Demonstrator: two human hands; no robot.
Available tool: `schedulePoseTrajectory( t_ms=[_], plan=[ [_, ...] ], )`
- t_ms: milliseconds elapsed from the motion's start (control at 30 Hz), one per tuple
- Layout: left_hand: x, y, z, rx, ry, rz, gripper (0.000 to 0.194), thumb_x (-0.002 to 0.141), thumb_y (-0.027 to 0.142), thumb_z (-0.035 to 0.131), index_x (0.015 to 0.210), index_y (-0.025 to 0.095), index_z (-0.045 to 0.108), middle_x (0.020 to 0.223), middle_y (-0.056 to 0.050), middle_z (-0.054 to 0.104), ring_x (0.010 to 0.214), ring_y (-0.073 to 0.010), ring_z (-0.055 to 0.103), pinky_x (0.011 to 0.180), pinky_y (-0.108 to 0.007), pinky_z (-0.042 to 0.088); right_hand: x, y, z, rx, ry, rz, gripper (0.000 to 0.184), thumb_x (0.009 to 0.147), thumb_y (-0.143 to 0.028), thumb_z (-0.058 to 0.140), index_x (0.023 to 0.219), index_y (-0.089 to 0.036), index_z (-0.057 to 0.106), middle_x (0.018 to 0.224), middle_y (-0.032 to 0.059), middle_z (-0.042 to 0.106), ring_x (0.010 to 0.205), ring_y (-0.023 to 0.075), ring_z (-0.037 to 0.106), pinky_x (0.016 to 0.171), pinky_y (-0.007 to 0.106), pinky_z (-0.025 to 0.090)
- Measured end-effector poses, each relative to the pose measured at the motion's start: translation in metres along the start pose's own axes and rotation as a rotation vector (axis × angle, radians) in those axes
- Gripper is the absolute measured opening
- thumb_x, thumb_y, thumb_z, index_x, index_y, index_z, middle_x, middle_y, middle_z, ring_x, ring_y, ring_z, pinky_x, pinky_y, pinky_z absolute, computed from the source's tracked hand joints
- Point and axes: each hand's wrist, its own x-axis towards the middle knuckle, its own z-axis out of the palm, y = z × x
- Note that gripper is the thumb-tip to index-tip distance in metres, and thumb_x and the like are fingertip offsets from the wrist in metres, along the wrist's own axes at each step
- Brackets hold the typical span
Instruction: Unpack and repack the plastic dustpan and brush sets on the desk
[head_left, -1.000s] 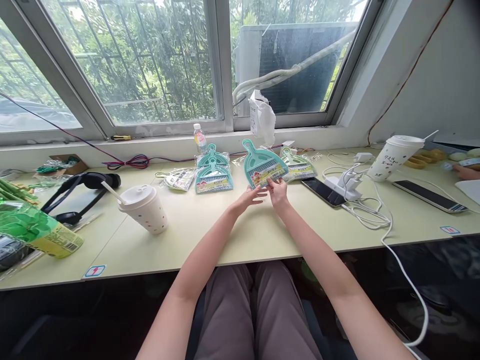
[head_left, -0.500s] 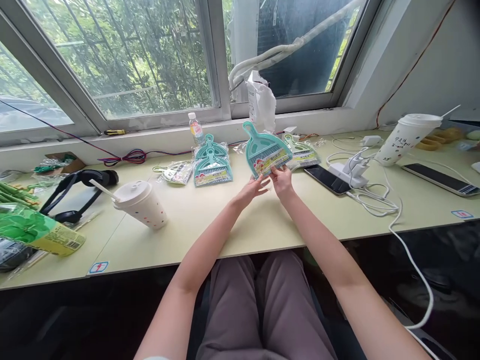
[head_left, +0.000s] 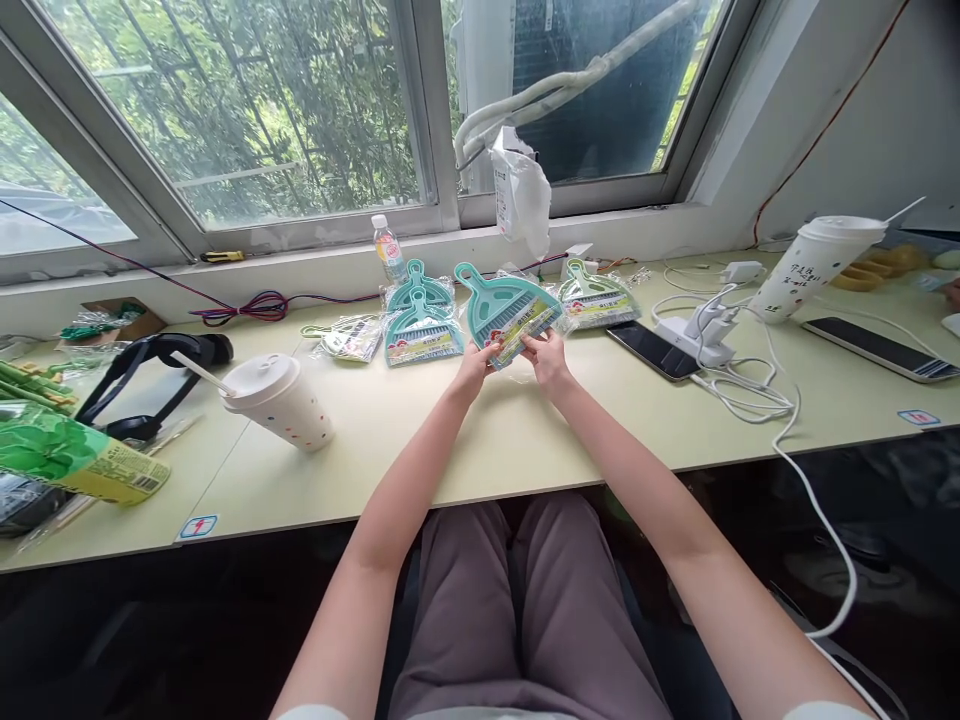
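Pinched along its lower edge by left hand [head_left: 472, 370] and right hand [head_left: 550, 360], a teal dustpan [head_left: 499, 298] is held mid-frame; open tabletop [head_left: 484, 440] is bounded below by the front edge [head_left: 517, 495].

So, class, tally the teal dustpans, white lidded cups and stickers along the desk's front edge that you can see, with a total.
Teal dustpans: 3 (held dustpan, front dustpan, rear dustpan)
White lidded cups: 2 (left cup, right cup)
Desk-edge stickers: 2 (left sticker, right sticker)
Total: 7
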Motion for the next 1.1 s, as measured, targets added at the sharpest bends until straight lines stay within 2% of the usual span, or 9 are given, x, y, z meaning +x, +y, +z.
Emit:
schedulePoseTrajectory(
  t_ms=[167,267,367,567,767,900,967,1033,1100],
  plan=[
    [0.002,-0.005,-0.001,0.032,-0.067,0.041,0.034,0.078,0.012,0.063,0.110,0.015,0.053,0.102,-0.007,0.071,0.085,-0.0204,0.072,0.090,-0.046,0.058,0.003,-0.002,-0.005,-0.027,-0.029,0.108,0.030,0.071,-0.008,0.066,0.093,-0.024,0.054,0.092,0.0005,0.070,0.089,0.0172,0.072,0.081,0.033,0.064],
    [0.003,-0.004,-0.005,0.039,-0.061,0.048,0.039,0.078,0.011,0.063,0.114,0.016,0.049,0.108,-0.008,0.070,0.087,-0.0212,0.072,0.091,-0.049,0.059,0.002,-0.006,-0.006,-0.027,-0.046,0.154,0.028,0.072,-0.007,0.065,0.091,-0.023,0.053,0.088,0.0000,0.070,0.083,0.0151,0.072,0.079,0.030,0.064],
    [0.004,-0.003,-0.007,0.056,-0.110,0.047,0.040,0.079,0.013,0.063,0.116,0.016,0.048,0.110,-0.010,0.070,0.088,-0.0228,0.073,0.093,-0.052,0.058,-0.001,-0.009,-0.004,-0.017,-0.057,0.165,0.027,0.073,-0.007,0.064,0.090,-0.024,0.051,0.085,-0.0012,0.069,0.078,0.0134,0.071,0.076,0.028,0.064],
    [0.001,-0.001,-0.006,0.079,-0.129,0.089,0.035,0.080,0.015,0.061,0.113,0.015,0.050,0.109,-0.010,0.070,0.085,-0.0230,0.074,0.093,-0.053,0.058,-0.002,-0.008,-0.003,-0.020,-0.046,0.183,0.026,0.074,-0.006,0.061,0.091,-0.024,0.051,0.084,-0.0017,0.069,0.079,0.0140,0.071,0.080,0.031,0.065],
    [0.002,0.001,-0.005,0.096,-0.068,0.048,0.034,0.078,0.013,0.060,0.111,0.016,0.050,0.103,-0.007,0.069,0.083,-0.0224,0.073,0.087,-0.049,0.059,0.002,-0.010,-0.006,-0.047,-0.079,0.203,0.025,0.076,-0.010,0.066,0.093,-0.023,0.053,0.086,0.0000,0.070,0.079,0.0162,0.072,0.084,0.036,0.063],
    [0.008,0.009,-0.012,0.069,0.052,0.012,0.030,0.074,0.010,0.061,0.102,0.016,0.051,0.097,-0.005,0.068,0.087,-0.0224,0.070,0.084,-0.047,0.060,0.008,-0.020,-0.014,-0.178,-0.183,0.284,0.013,0.086,-0.029,0.066,0.093,-0.020,0.058,0.083,0.0054,0.073,0.072,0.0188,0.073,0.077,0.035,0.063],
    [0.010,0.015,-0.020,0.031,0.073,-0.004,0.028,0.072,0.008,0.061,0.096,0.017,0.050,0.093,-0.004,0.067,0.086,-0.0210,0.069,0.084,-0.046,0.061,0.010,-0.024,-0.019,-0.315,-0.125,0.234,0.017,0.090,-0.035,0.060,0.090,-0.018,0.061,0.078,0.0077,0.072,0.066,0.0200,0.072,0.073,0.038,0.063],
    [0.011,0.022,-0.029,-0.002,0.079,0.004,0.026,0.071,0.007,0.060,0.093,0.018,0.049,0.088,-0.002,0.066,0.082,-0.0188,0.068,0.081,-0.043,0.061,0.010,-0.026,-0.024,-0.476,-0.008,0.067,0.017,0.091,-0.032,0.056,0.089,-0.017,0.065,0.082,0.0103,0.072,0.070,0.0221,0.073,0.078,0.043,0.062],
    [0.011,0.028,-0.040,-0.009,0.072,0.011,0.023,0.071,0.007,0.058,0.090,0.017,0.051,0.082,-0.002,0.064,0.079,-0.0171,0.066,0.078,-0.040,0.062,0.008,-0.027,-0.028,-0.653,0.057,-0.185,0.016,0.088,-0.022,0.058,0.099,-0.019,0.069,0.107,0.0132,0.071,0.094,0.0273,0.073,0.094,0.050,0.056]
  ],
)
